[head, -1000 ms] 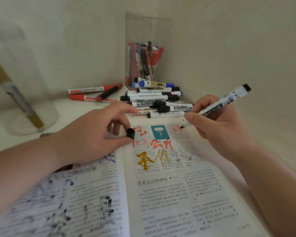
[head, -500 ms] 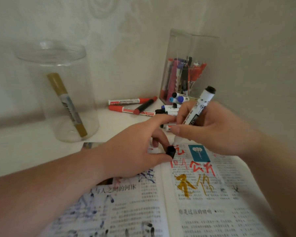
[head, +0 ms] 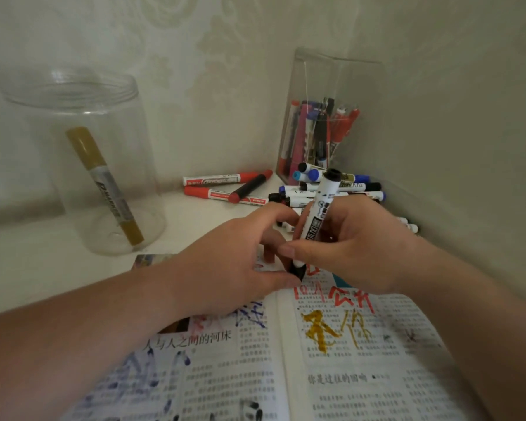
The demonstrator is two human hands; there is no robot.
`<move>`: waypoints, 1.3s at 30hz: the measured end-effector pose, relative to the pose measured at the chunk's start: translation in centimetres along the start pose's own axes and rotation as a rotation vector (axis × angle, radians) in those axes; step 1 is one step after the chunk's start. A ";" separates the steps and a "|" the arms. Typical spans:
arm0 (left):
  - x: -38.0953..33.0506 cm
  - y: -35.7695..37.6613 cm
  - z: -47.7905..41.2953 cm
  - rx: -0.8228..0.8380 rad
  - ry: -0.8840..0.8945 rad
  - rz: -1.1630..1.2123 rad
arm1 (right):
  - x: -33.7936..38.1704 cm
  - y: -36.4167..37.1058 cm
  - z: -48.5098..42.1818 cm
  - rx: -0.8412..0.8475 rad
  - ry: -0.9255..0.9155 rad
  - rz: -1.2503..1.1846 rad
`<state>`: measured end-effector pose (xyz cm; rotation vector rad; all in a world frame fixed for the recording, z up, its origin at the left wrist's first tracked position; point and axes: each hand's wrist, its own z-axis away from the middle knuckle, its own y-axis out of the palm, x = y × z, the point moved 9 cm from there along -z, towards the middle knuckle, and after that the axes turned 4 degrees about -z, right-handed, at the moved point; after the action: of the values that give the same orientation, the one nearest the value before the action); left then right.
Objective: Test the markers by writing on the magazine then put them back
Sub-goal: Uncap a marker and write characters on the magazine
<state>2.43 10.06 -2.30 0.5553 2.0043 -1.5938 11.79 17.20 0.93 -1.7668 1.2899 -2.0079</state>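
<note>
Now we are at the capping step, as we judge it. Our right grip is curled round the barrel of the black marker. Our left grip pinches the small black cap between thumb and a finger, right at the marker's lower end. Whether the cap is fully seated we cannot tell, because the fingers hide the joint.

To do this well, we should keep cap and barrel on one line and push straight along the barrel until the cap goes home. Steadying both wrists on the magazine should keep the nib from smearing the cap's rim or our fingers.

The marker stands over the top of the magazine's right page, just in front of the loose pile of markers on the bench. Its long axis runs close to upright, leaning a little away from us and to the right. The writing end points down at the page, and the black butt end points up toward the clear box in the corner.
</note>
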 end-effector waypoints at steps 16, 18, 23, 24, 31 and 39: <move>-0.3 0.0 0.1 -0.001 0.027 0.043 | -0.1 1.1 0.6 0.045 0.100 0.131; -0.5 0.1 0.2 0.013 0.034 0.050 | -0.2 0.9 0.8 0.028 0.130 0.137; -1.0 -0.4 0.2 0.024 0.024 0.101 | 1.2 0.2 1.7 -0.011 0.167 0.198; -0.8 -0.5 0.2 0.019 0.017 0.101 | 1.6 -0.3 1.7 -0.037 0.149 0.182; 2.2 -3.7 0.4 -0.202 -0.086 0.206 | 11.9 -5.3 -0.6 -0.492 -0.326 0.074; 2.9 -3.6 0.5 -0.172 -0.130 0.201 | 18.8 4.1 -8.7 -0.140 -0.134 0.416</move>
<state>-1.98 8.79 -1.49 0.5529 1.9011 -1.2905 -2.71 7.04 12.41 -1.4979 1.6256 -1.5822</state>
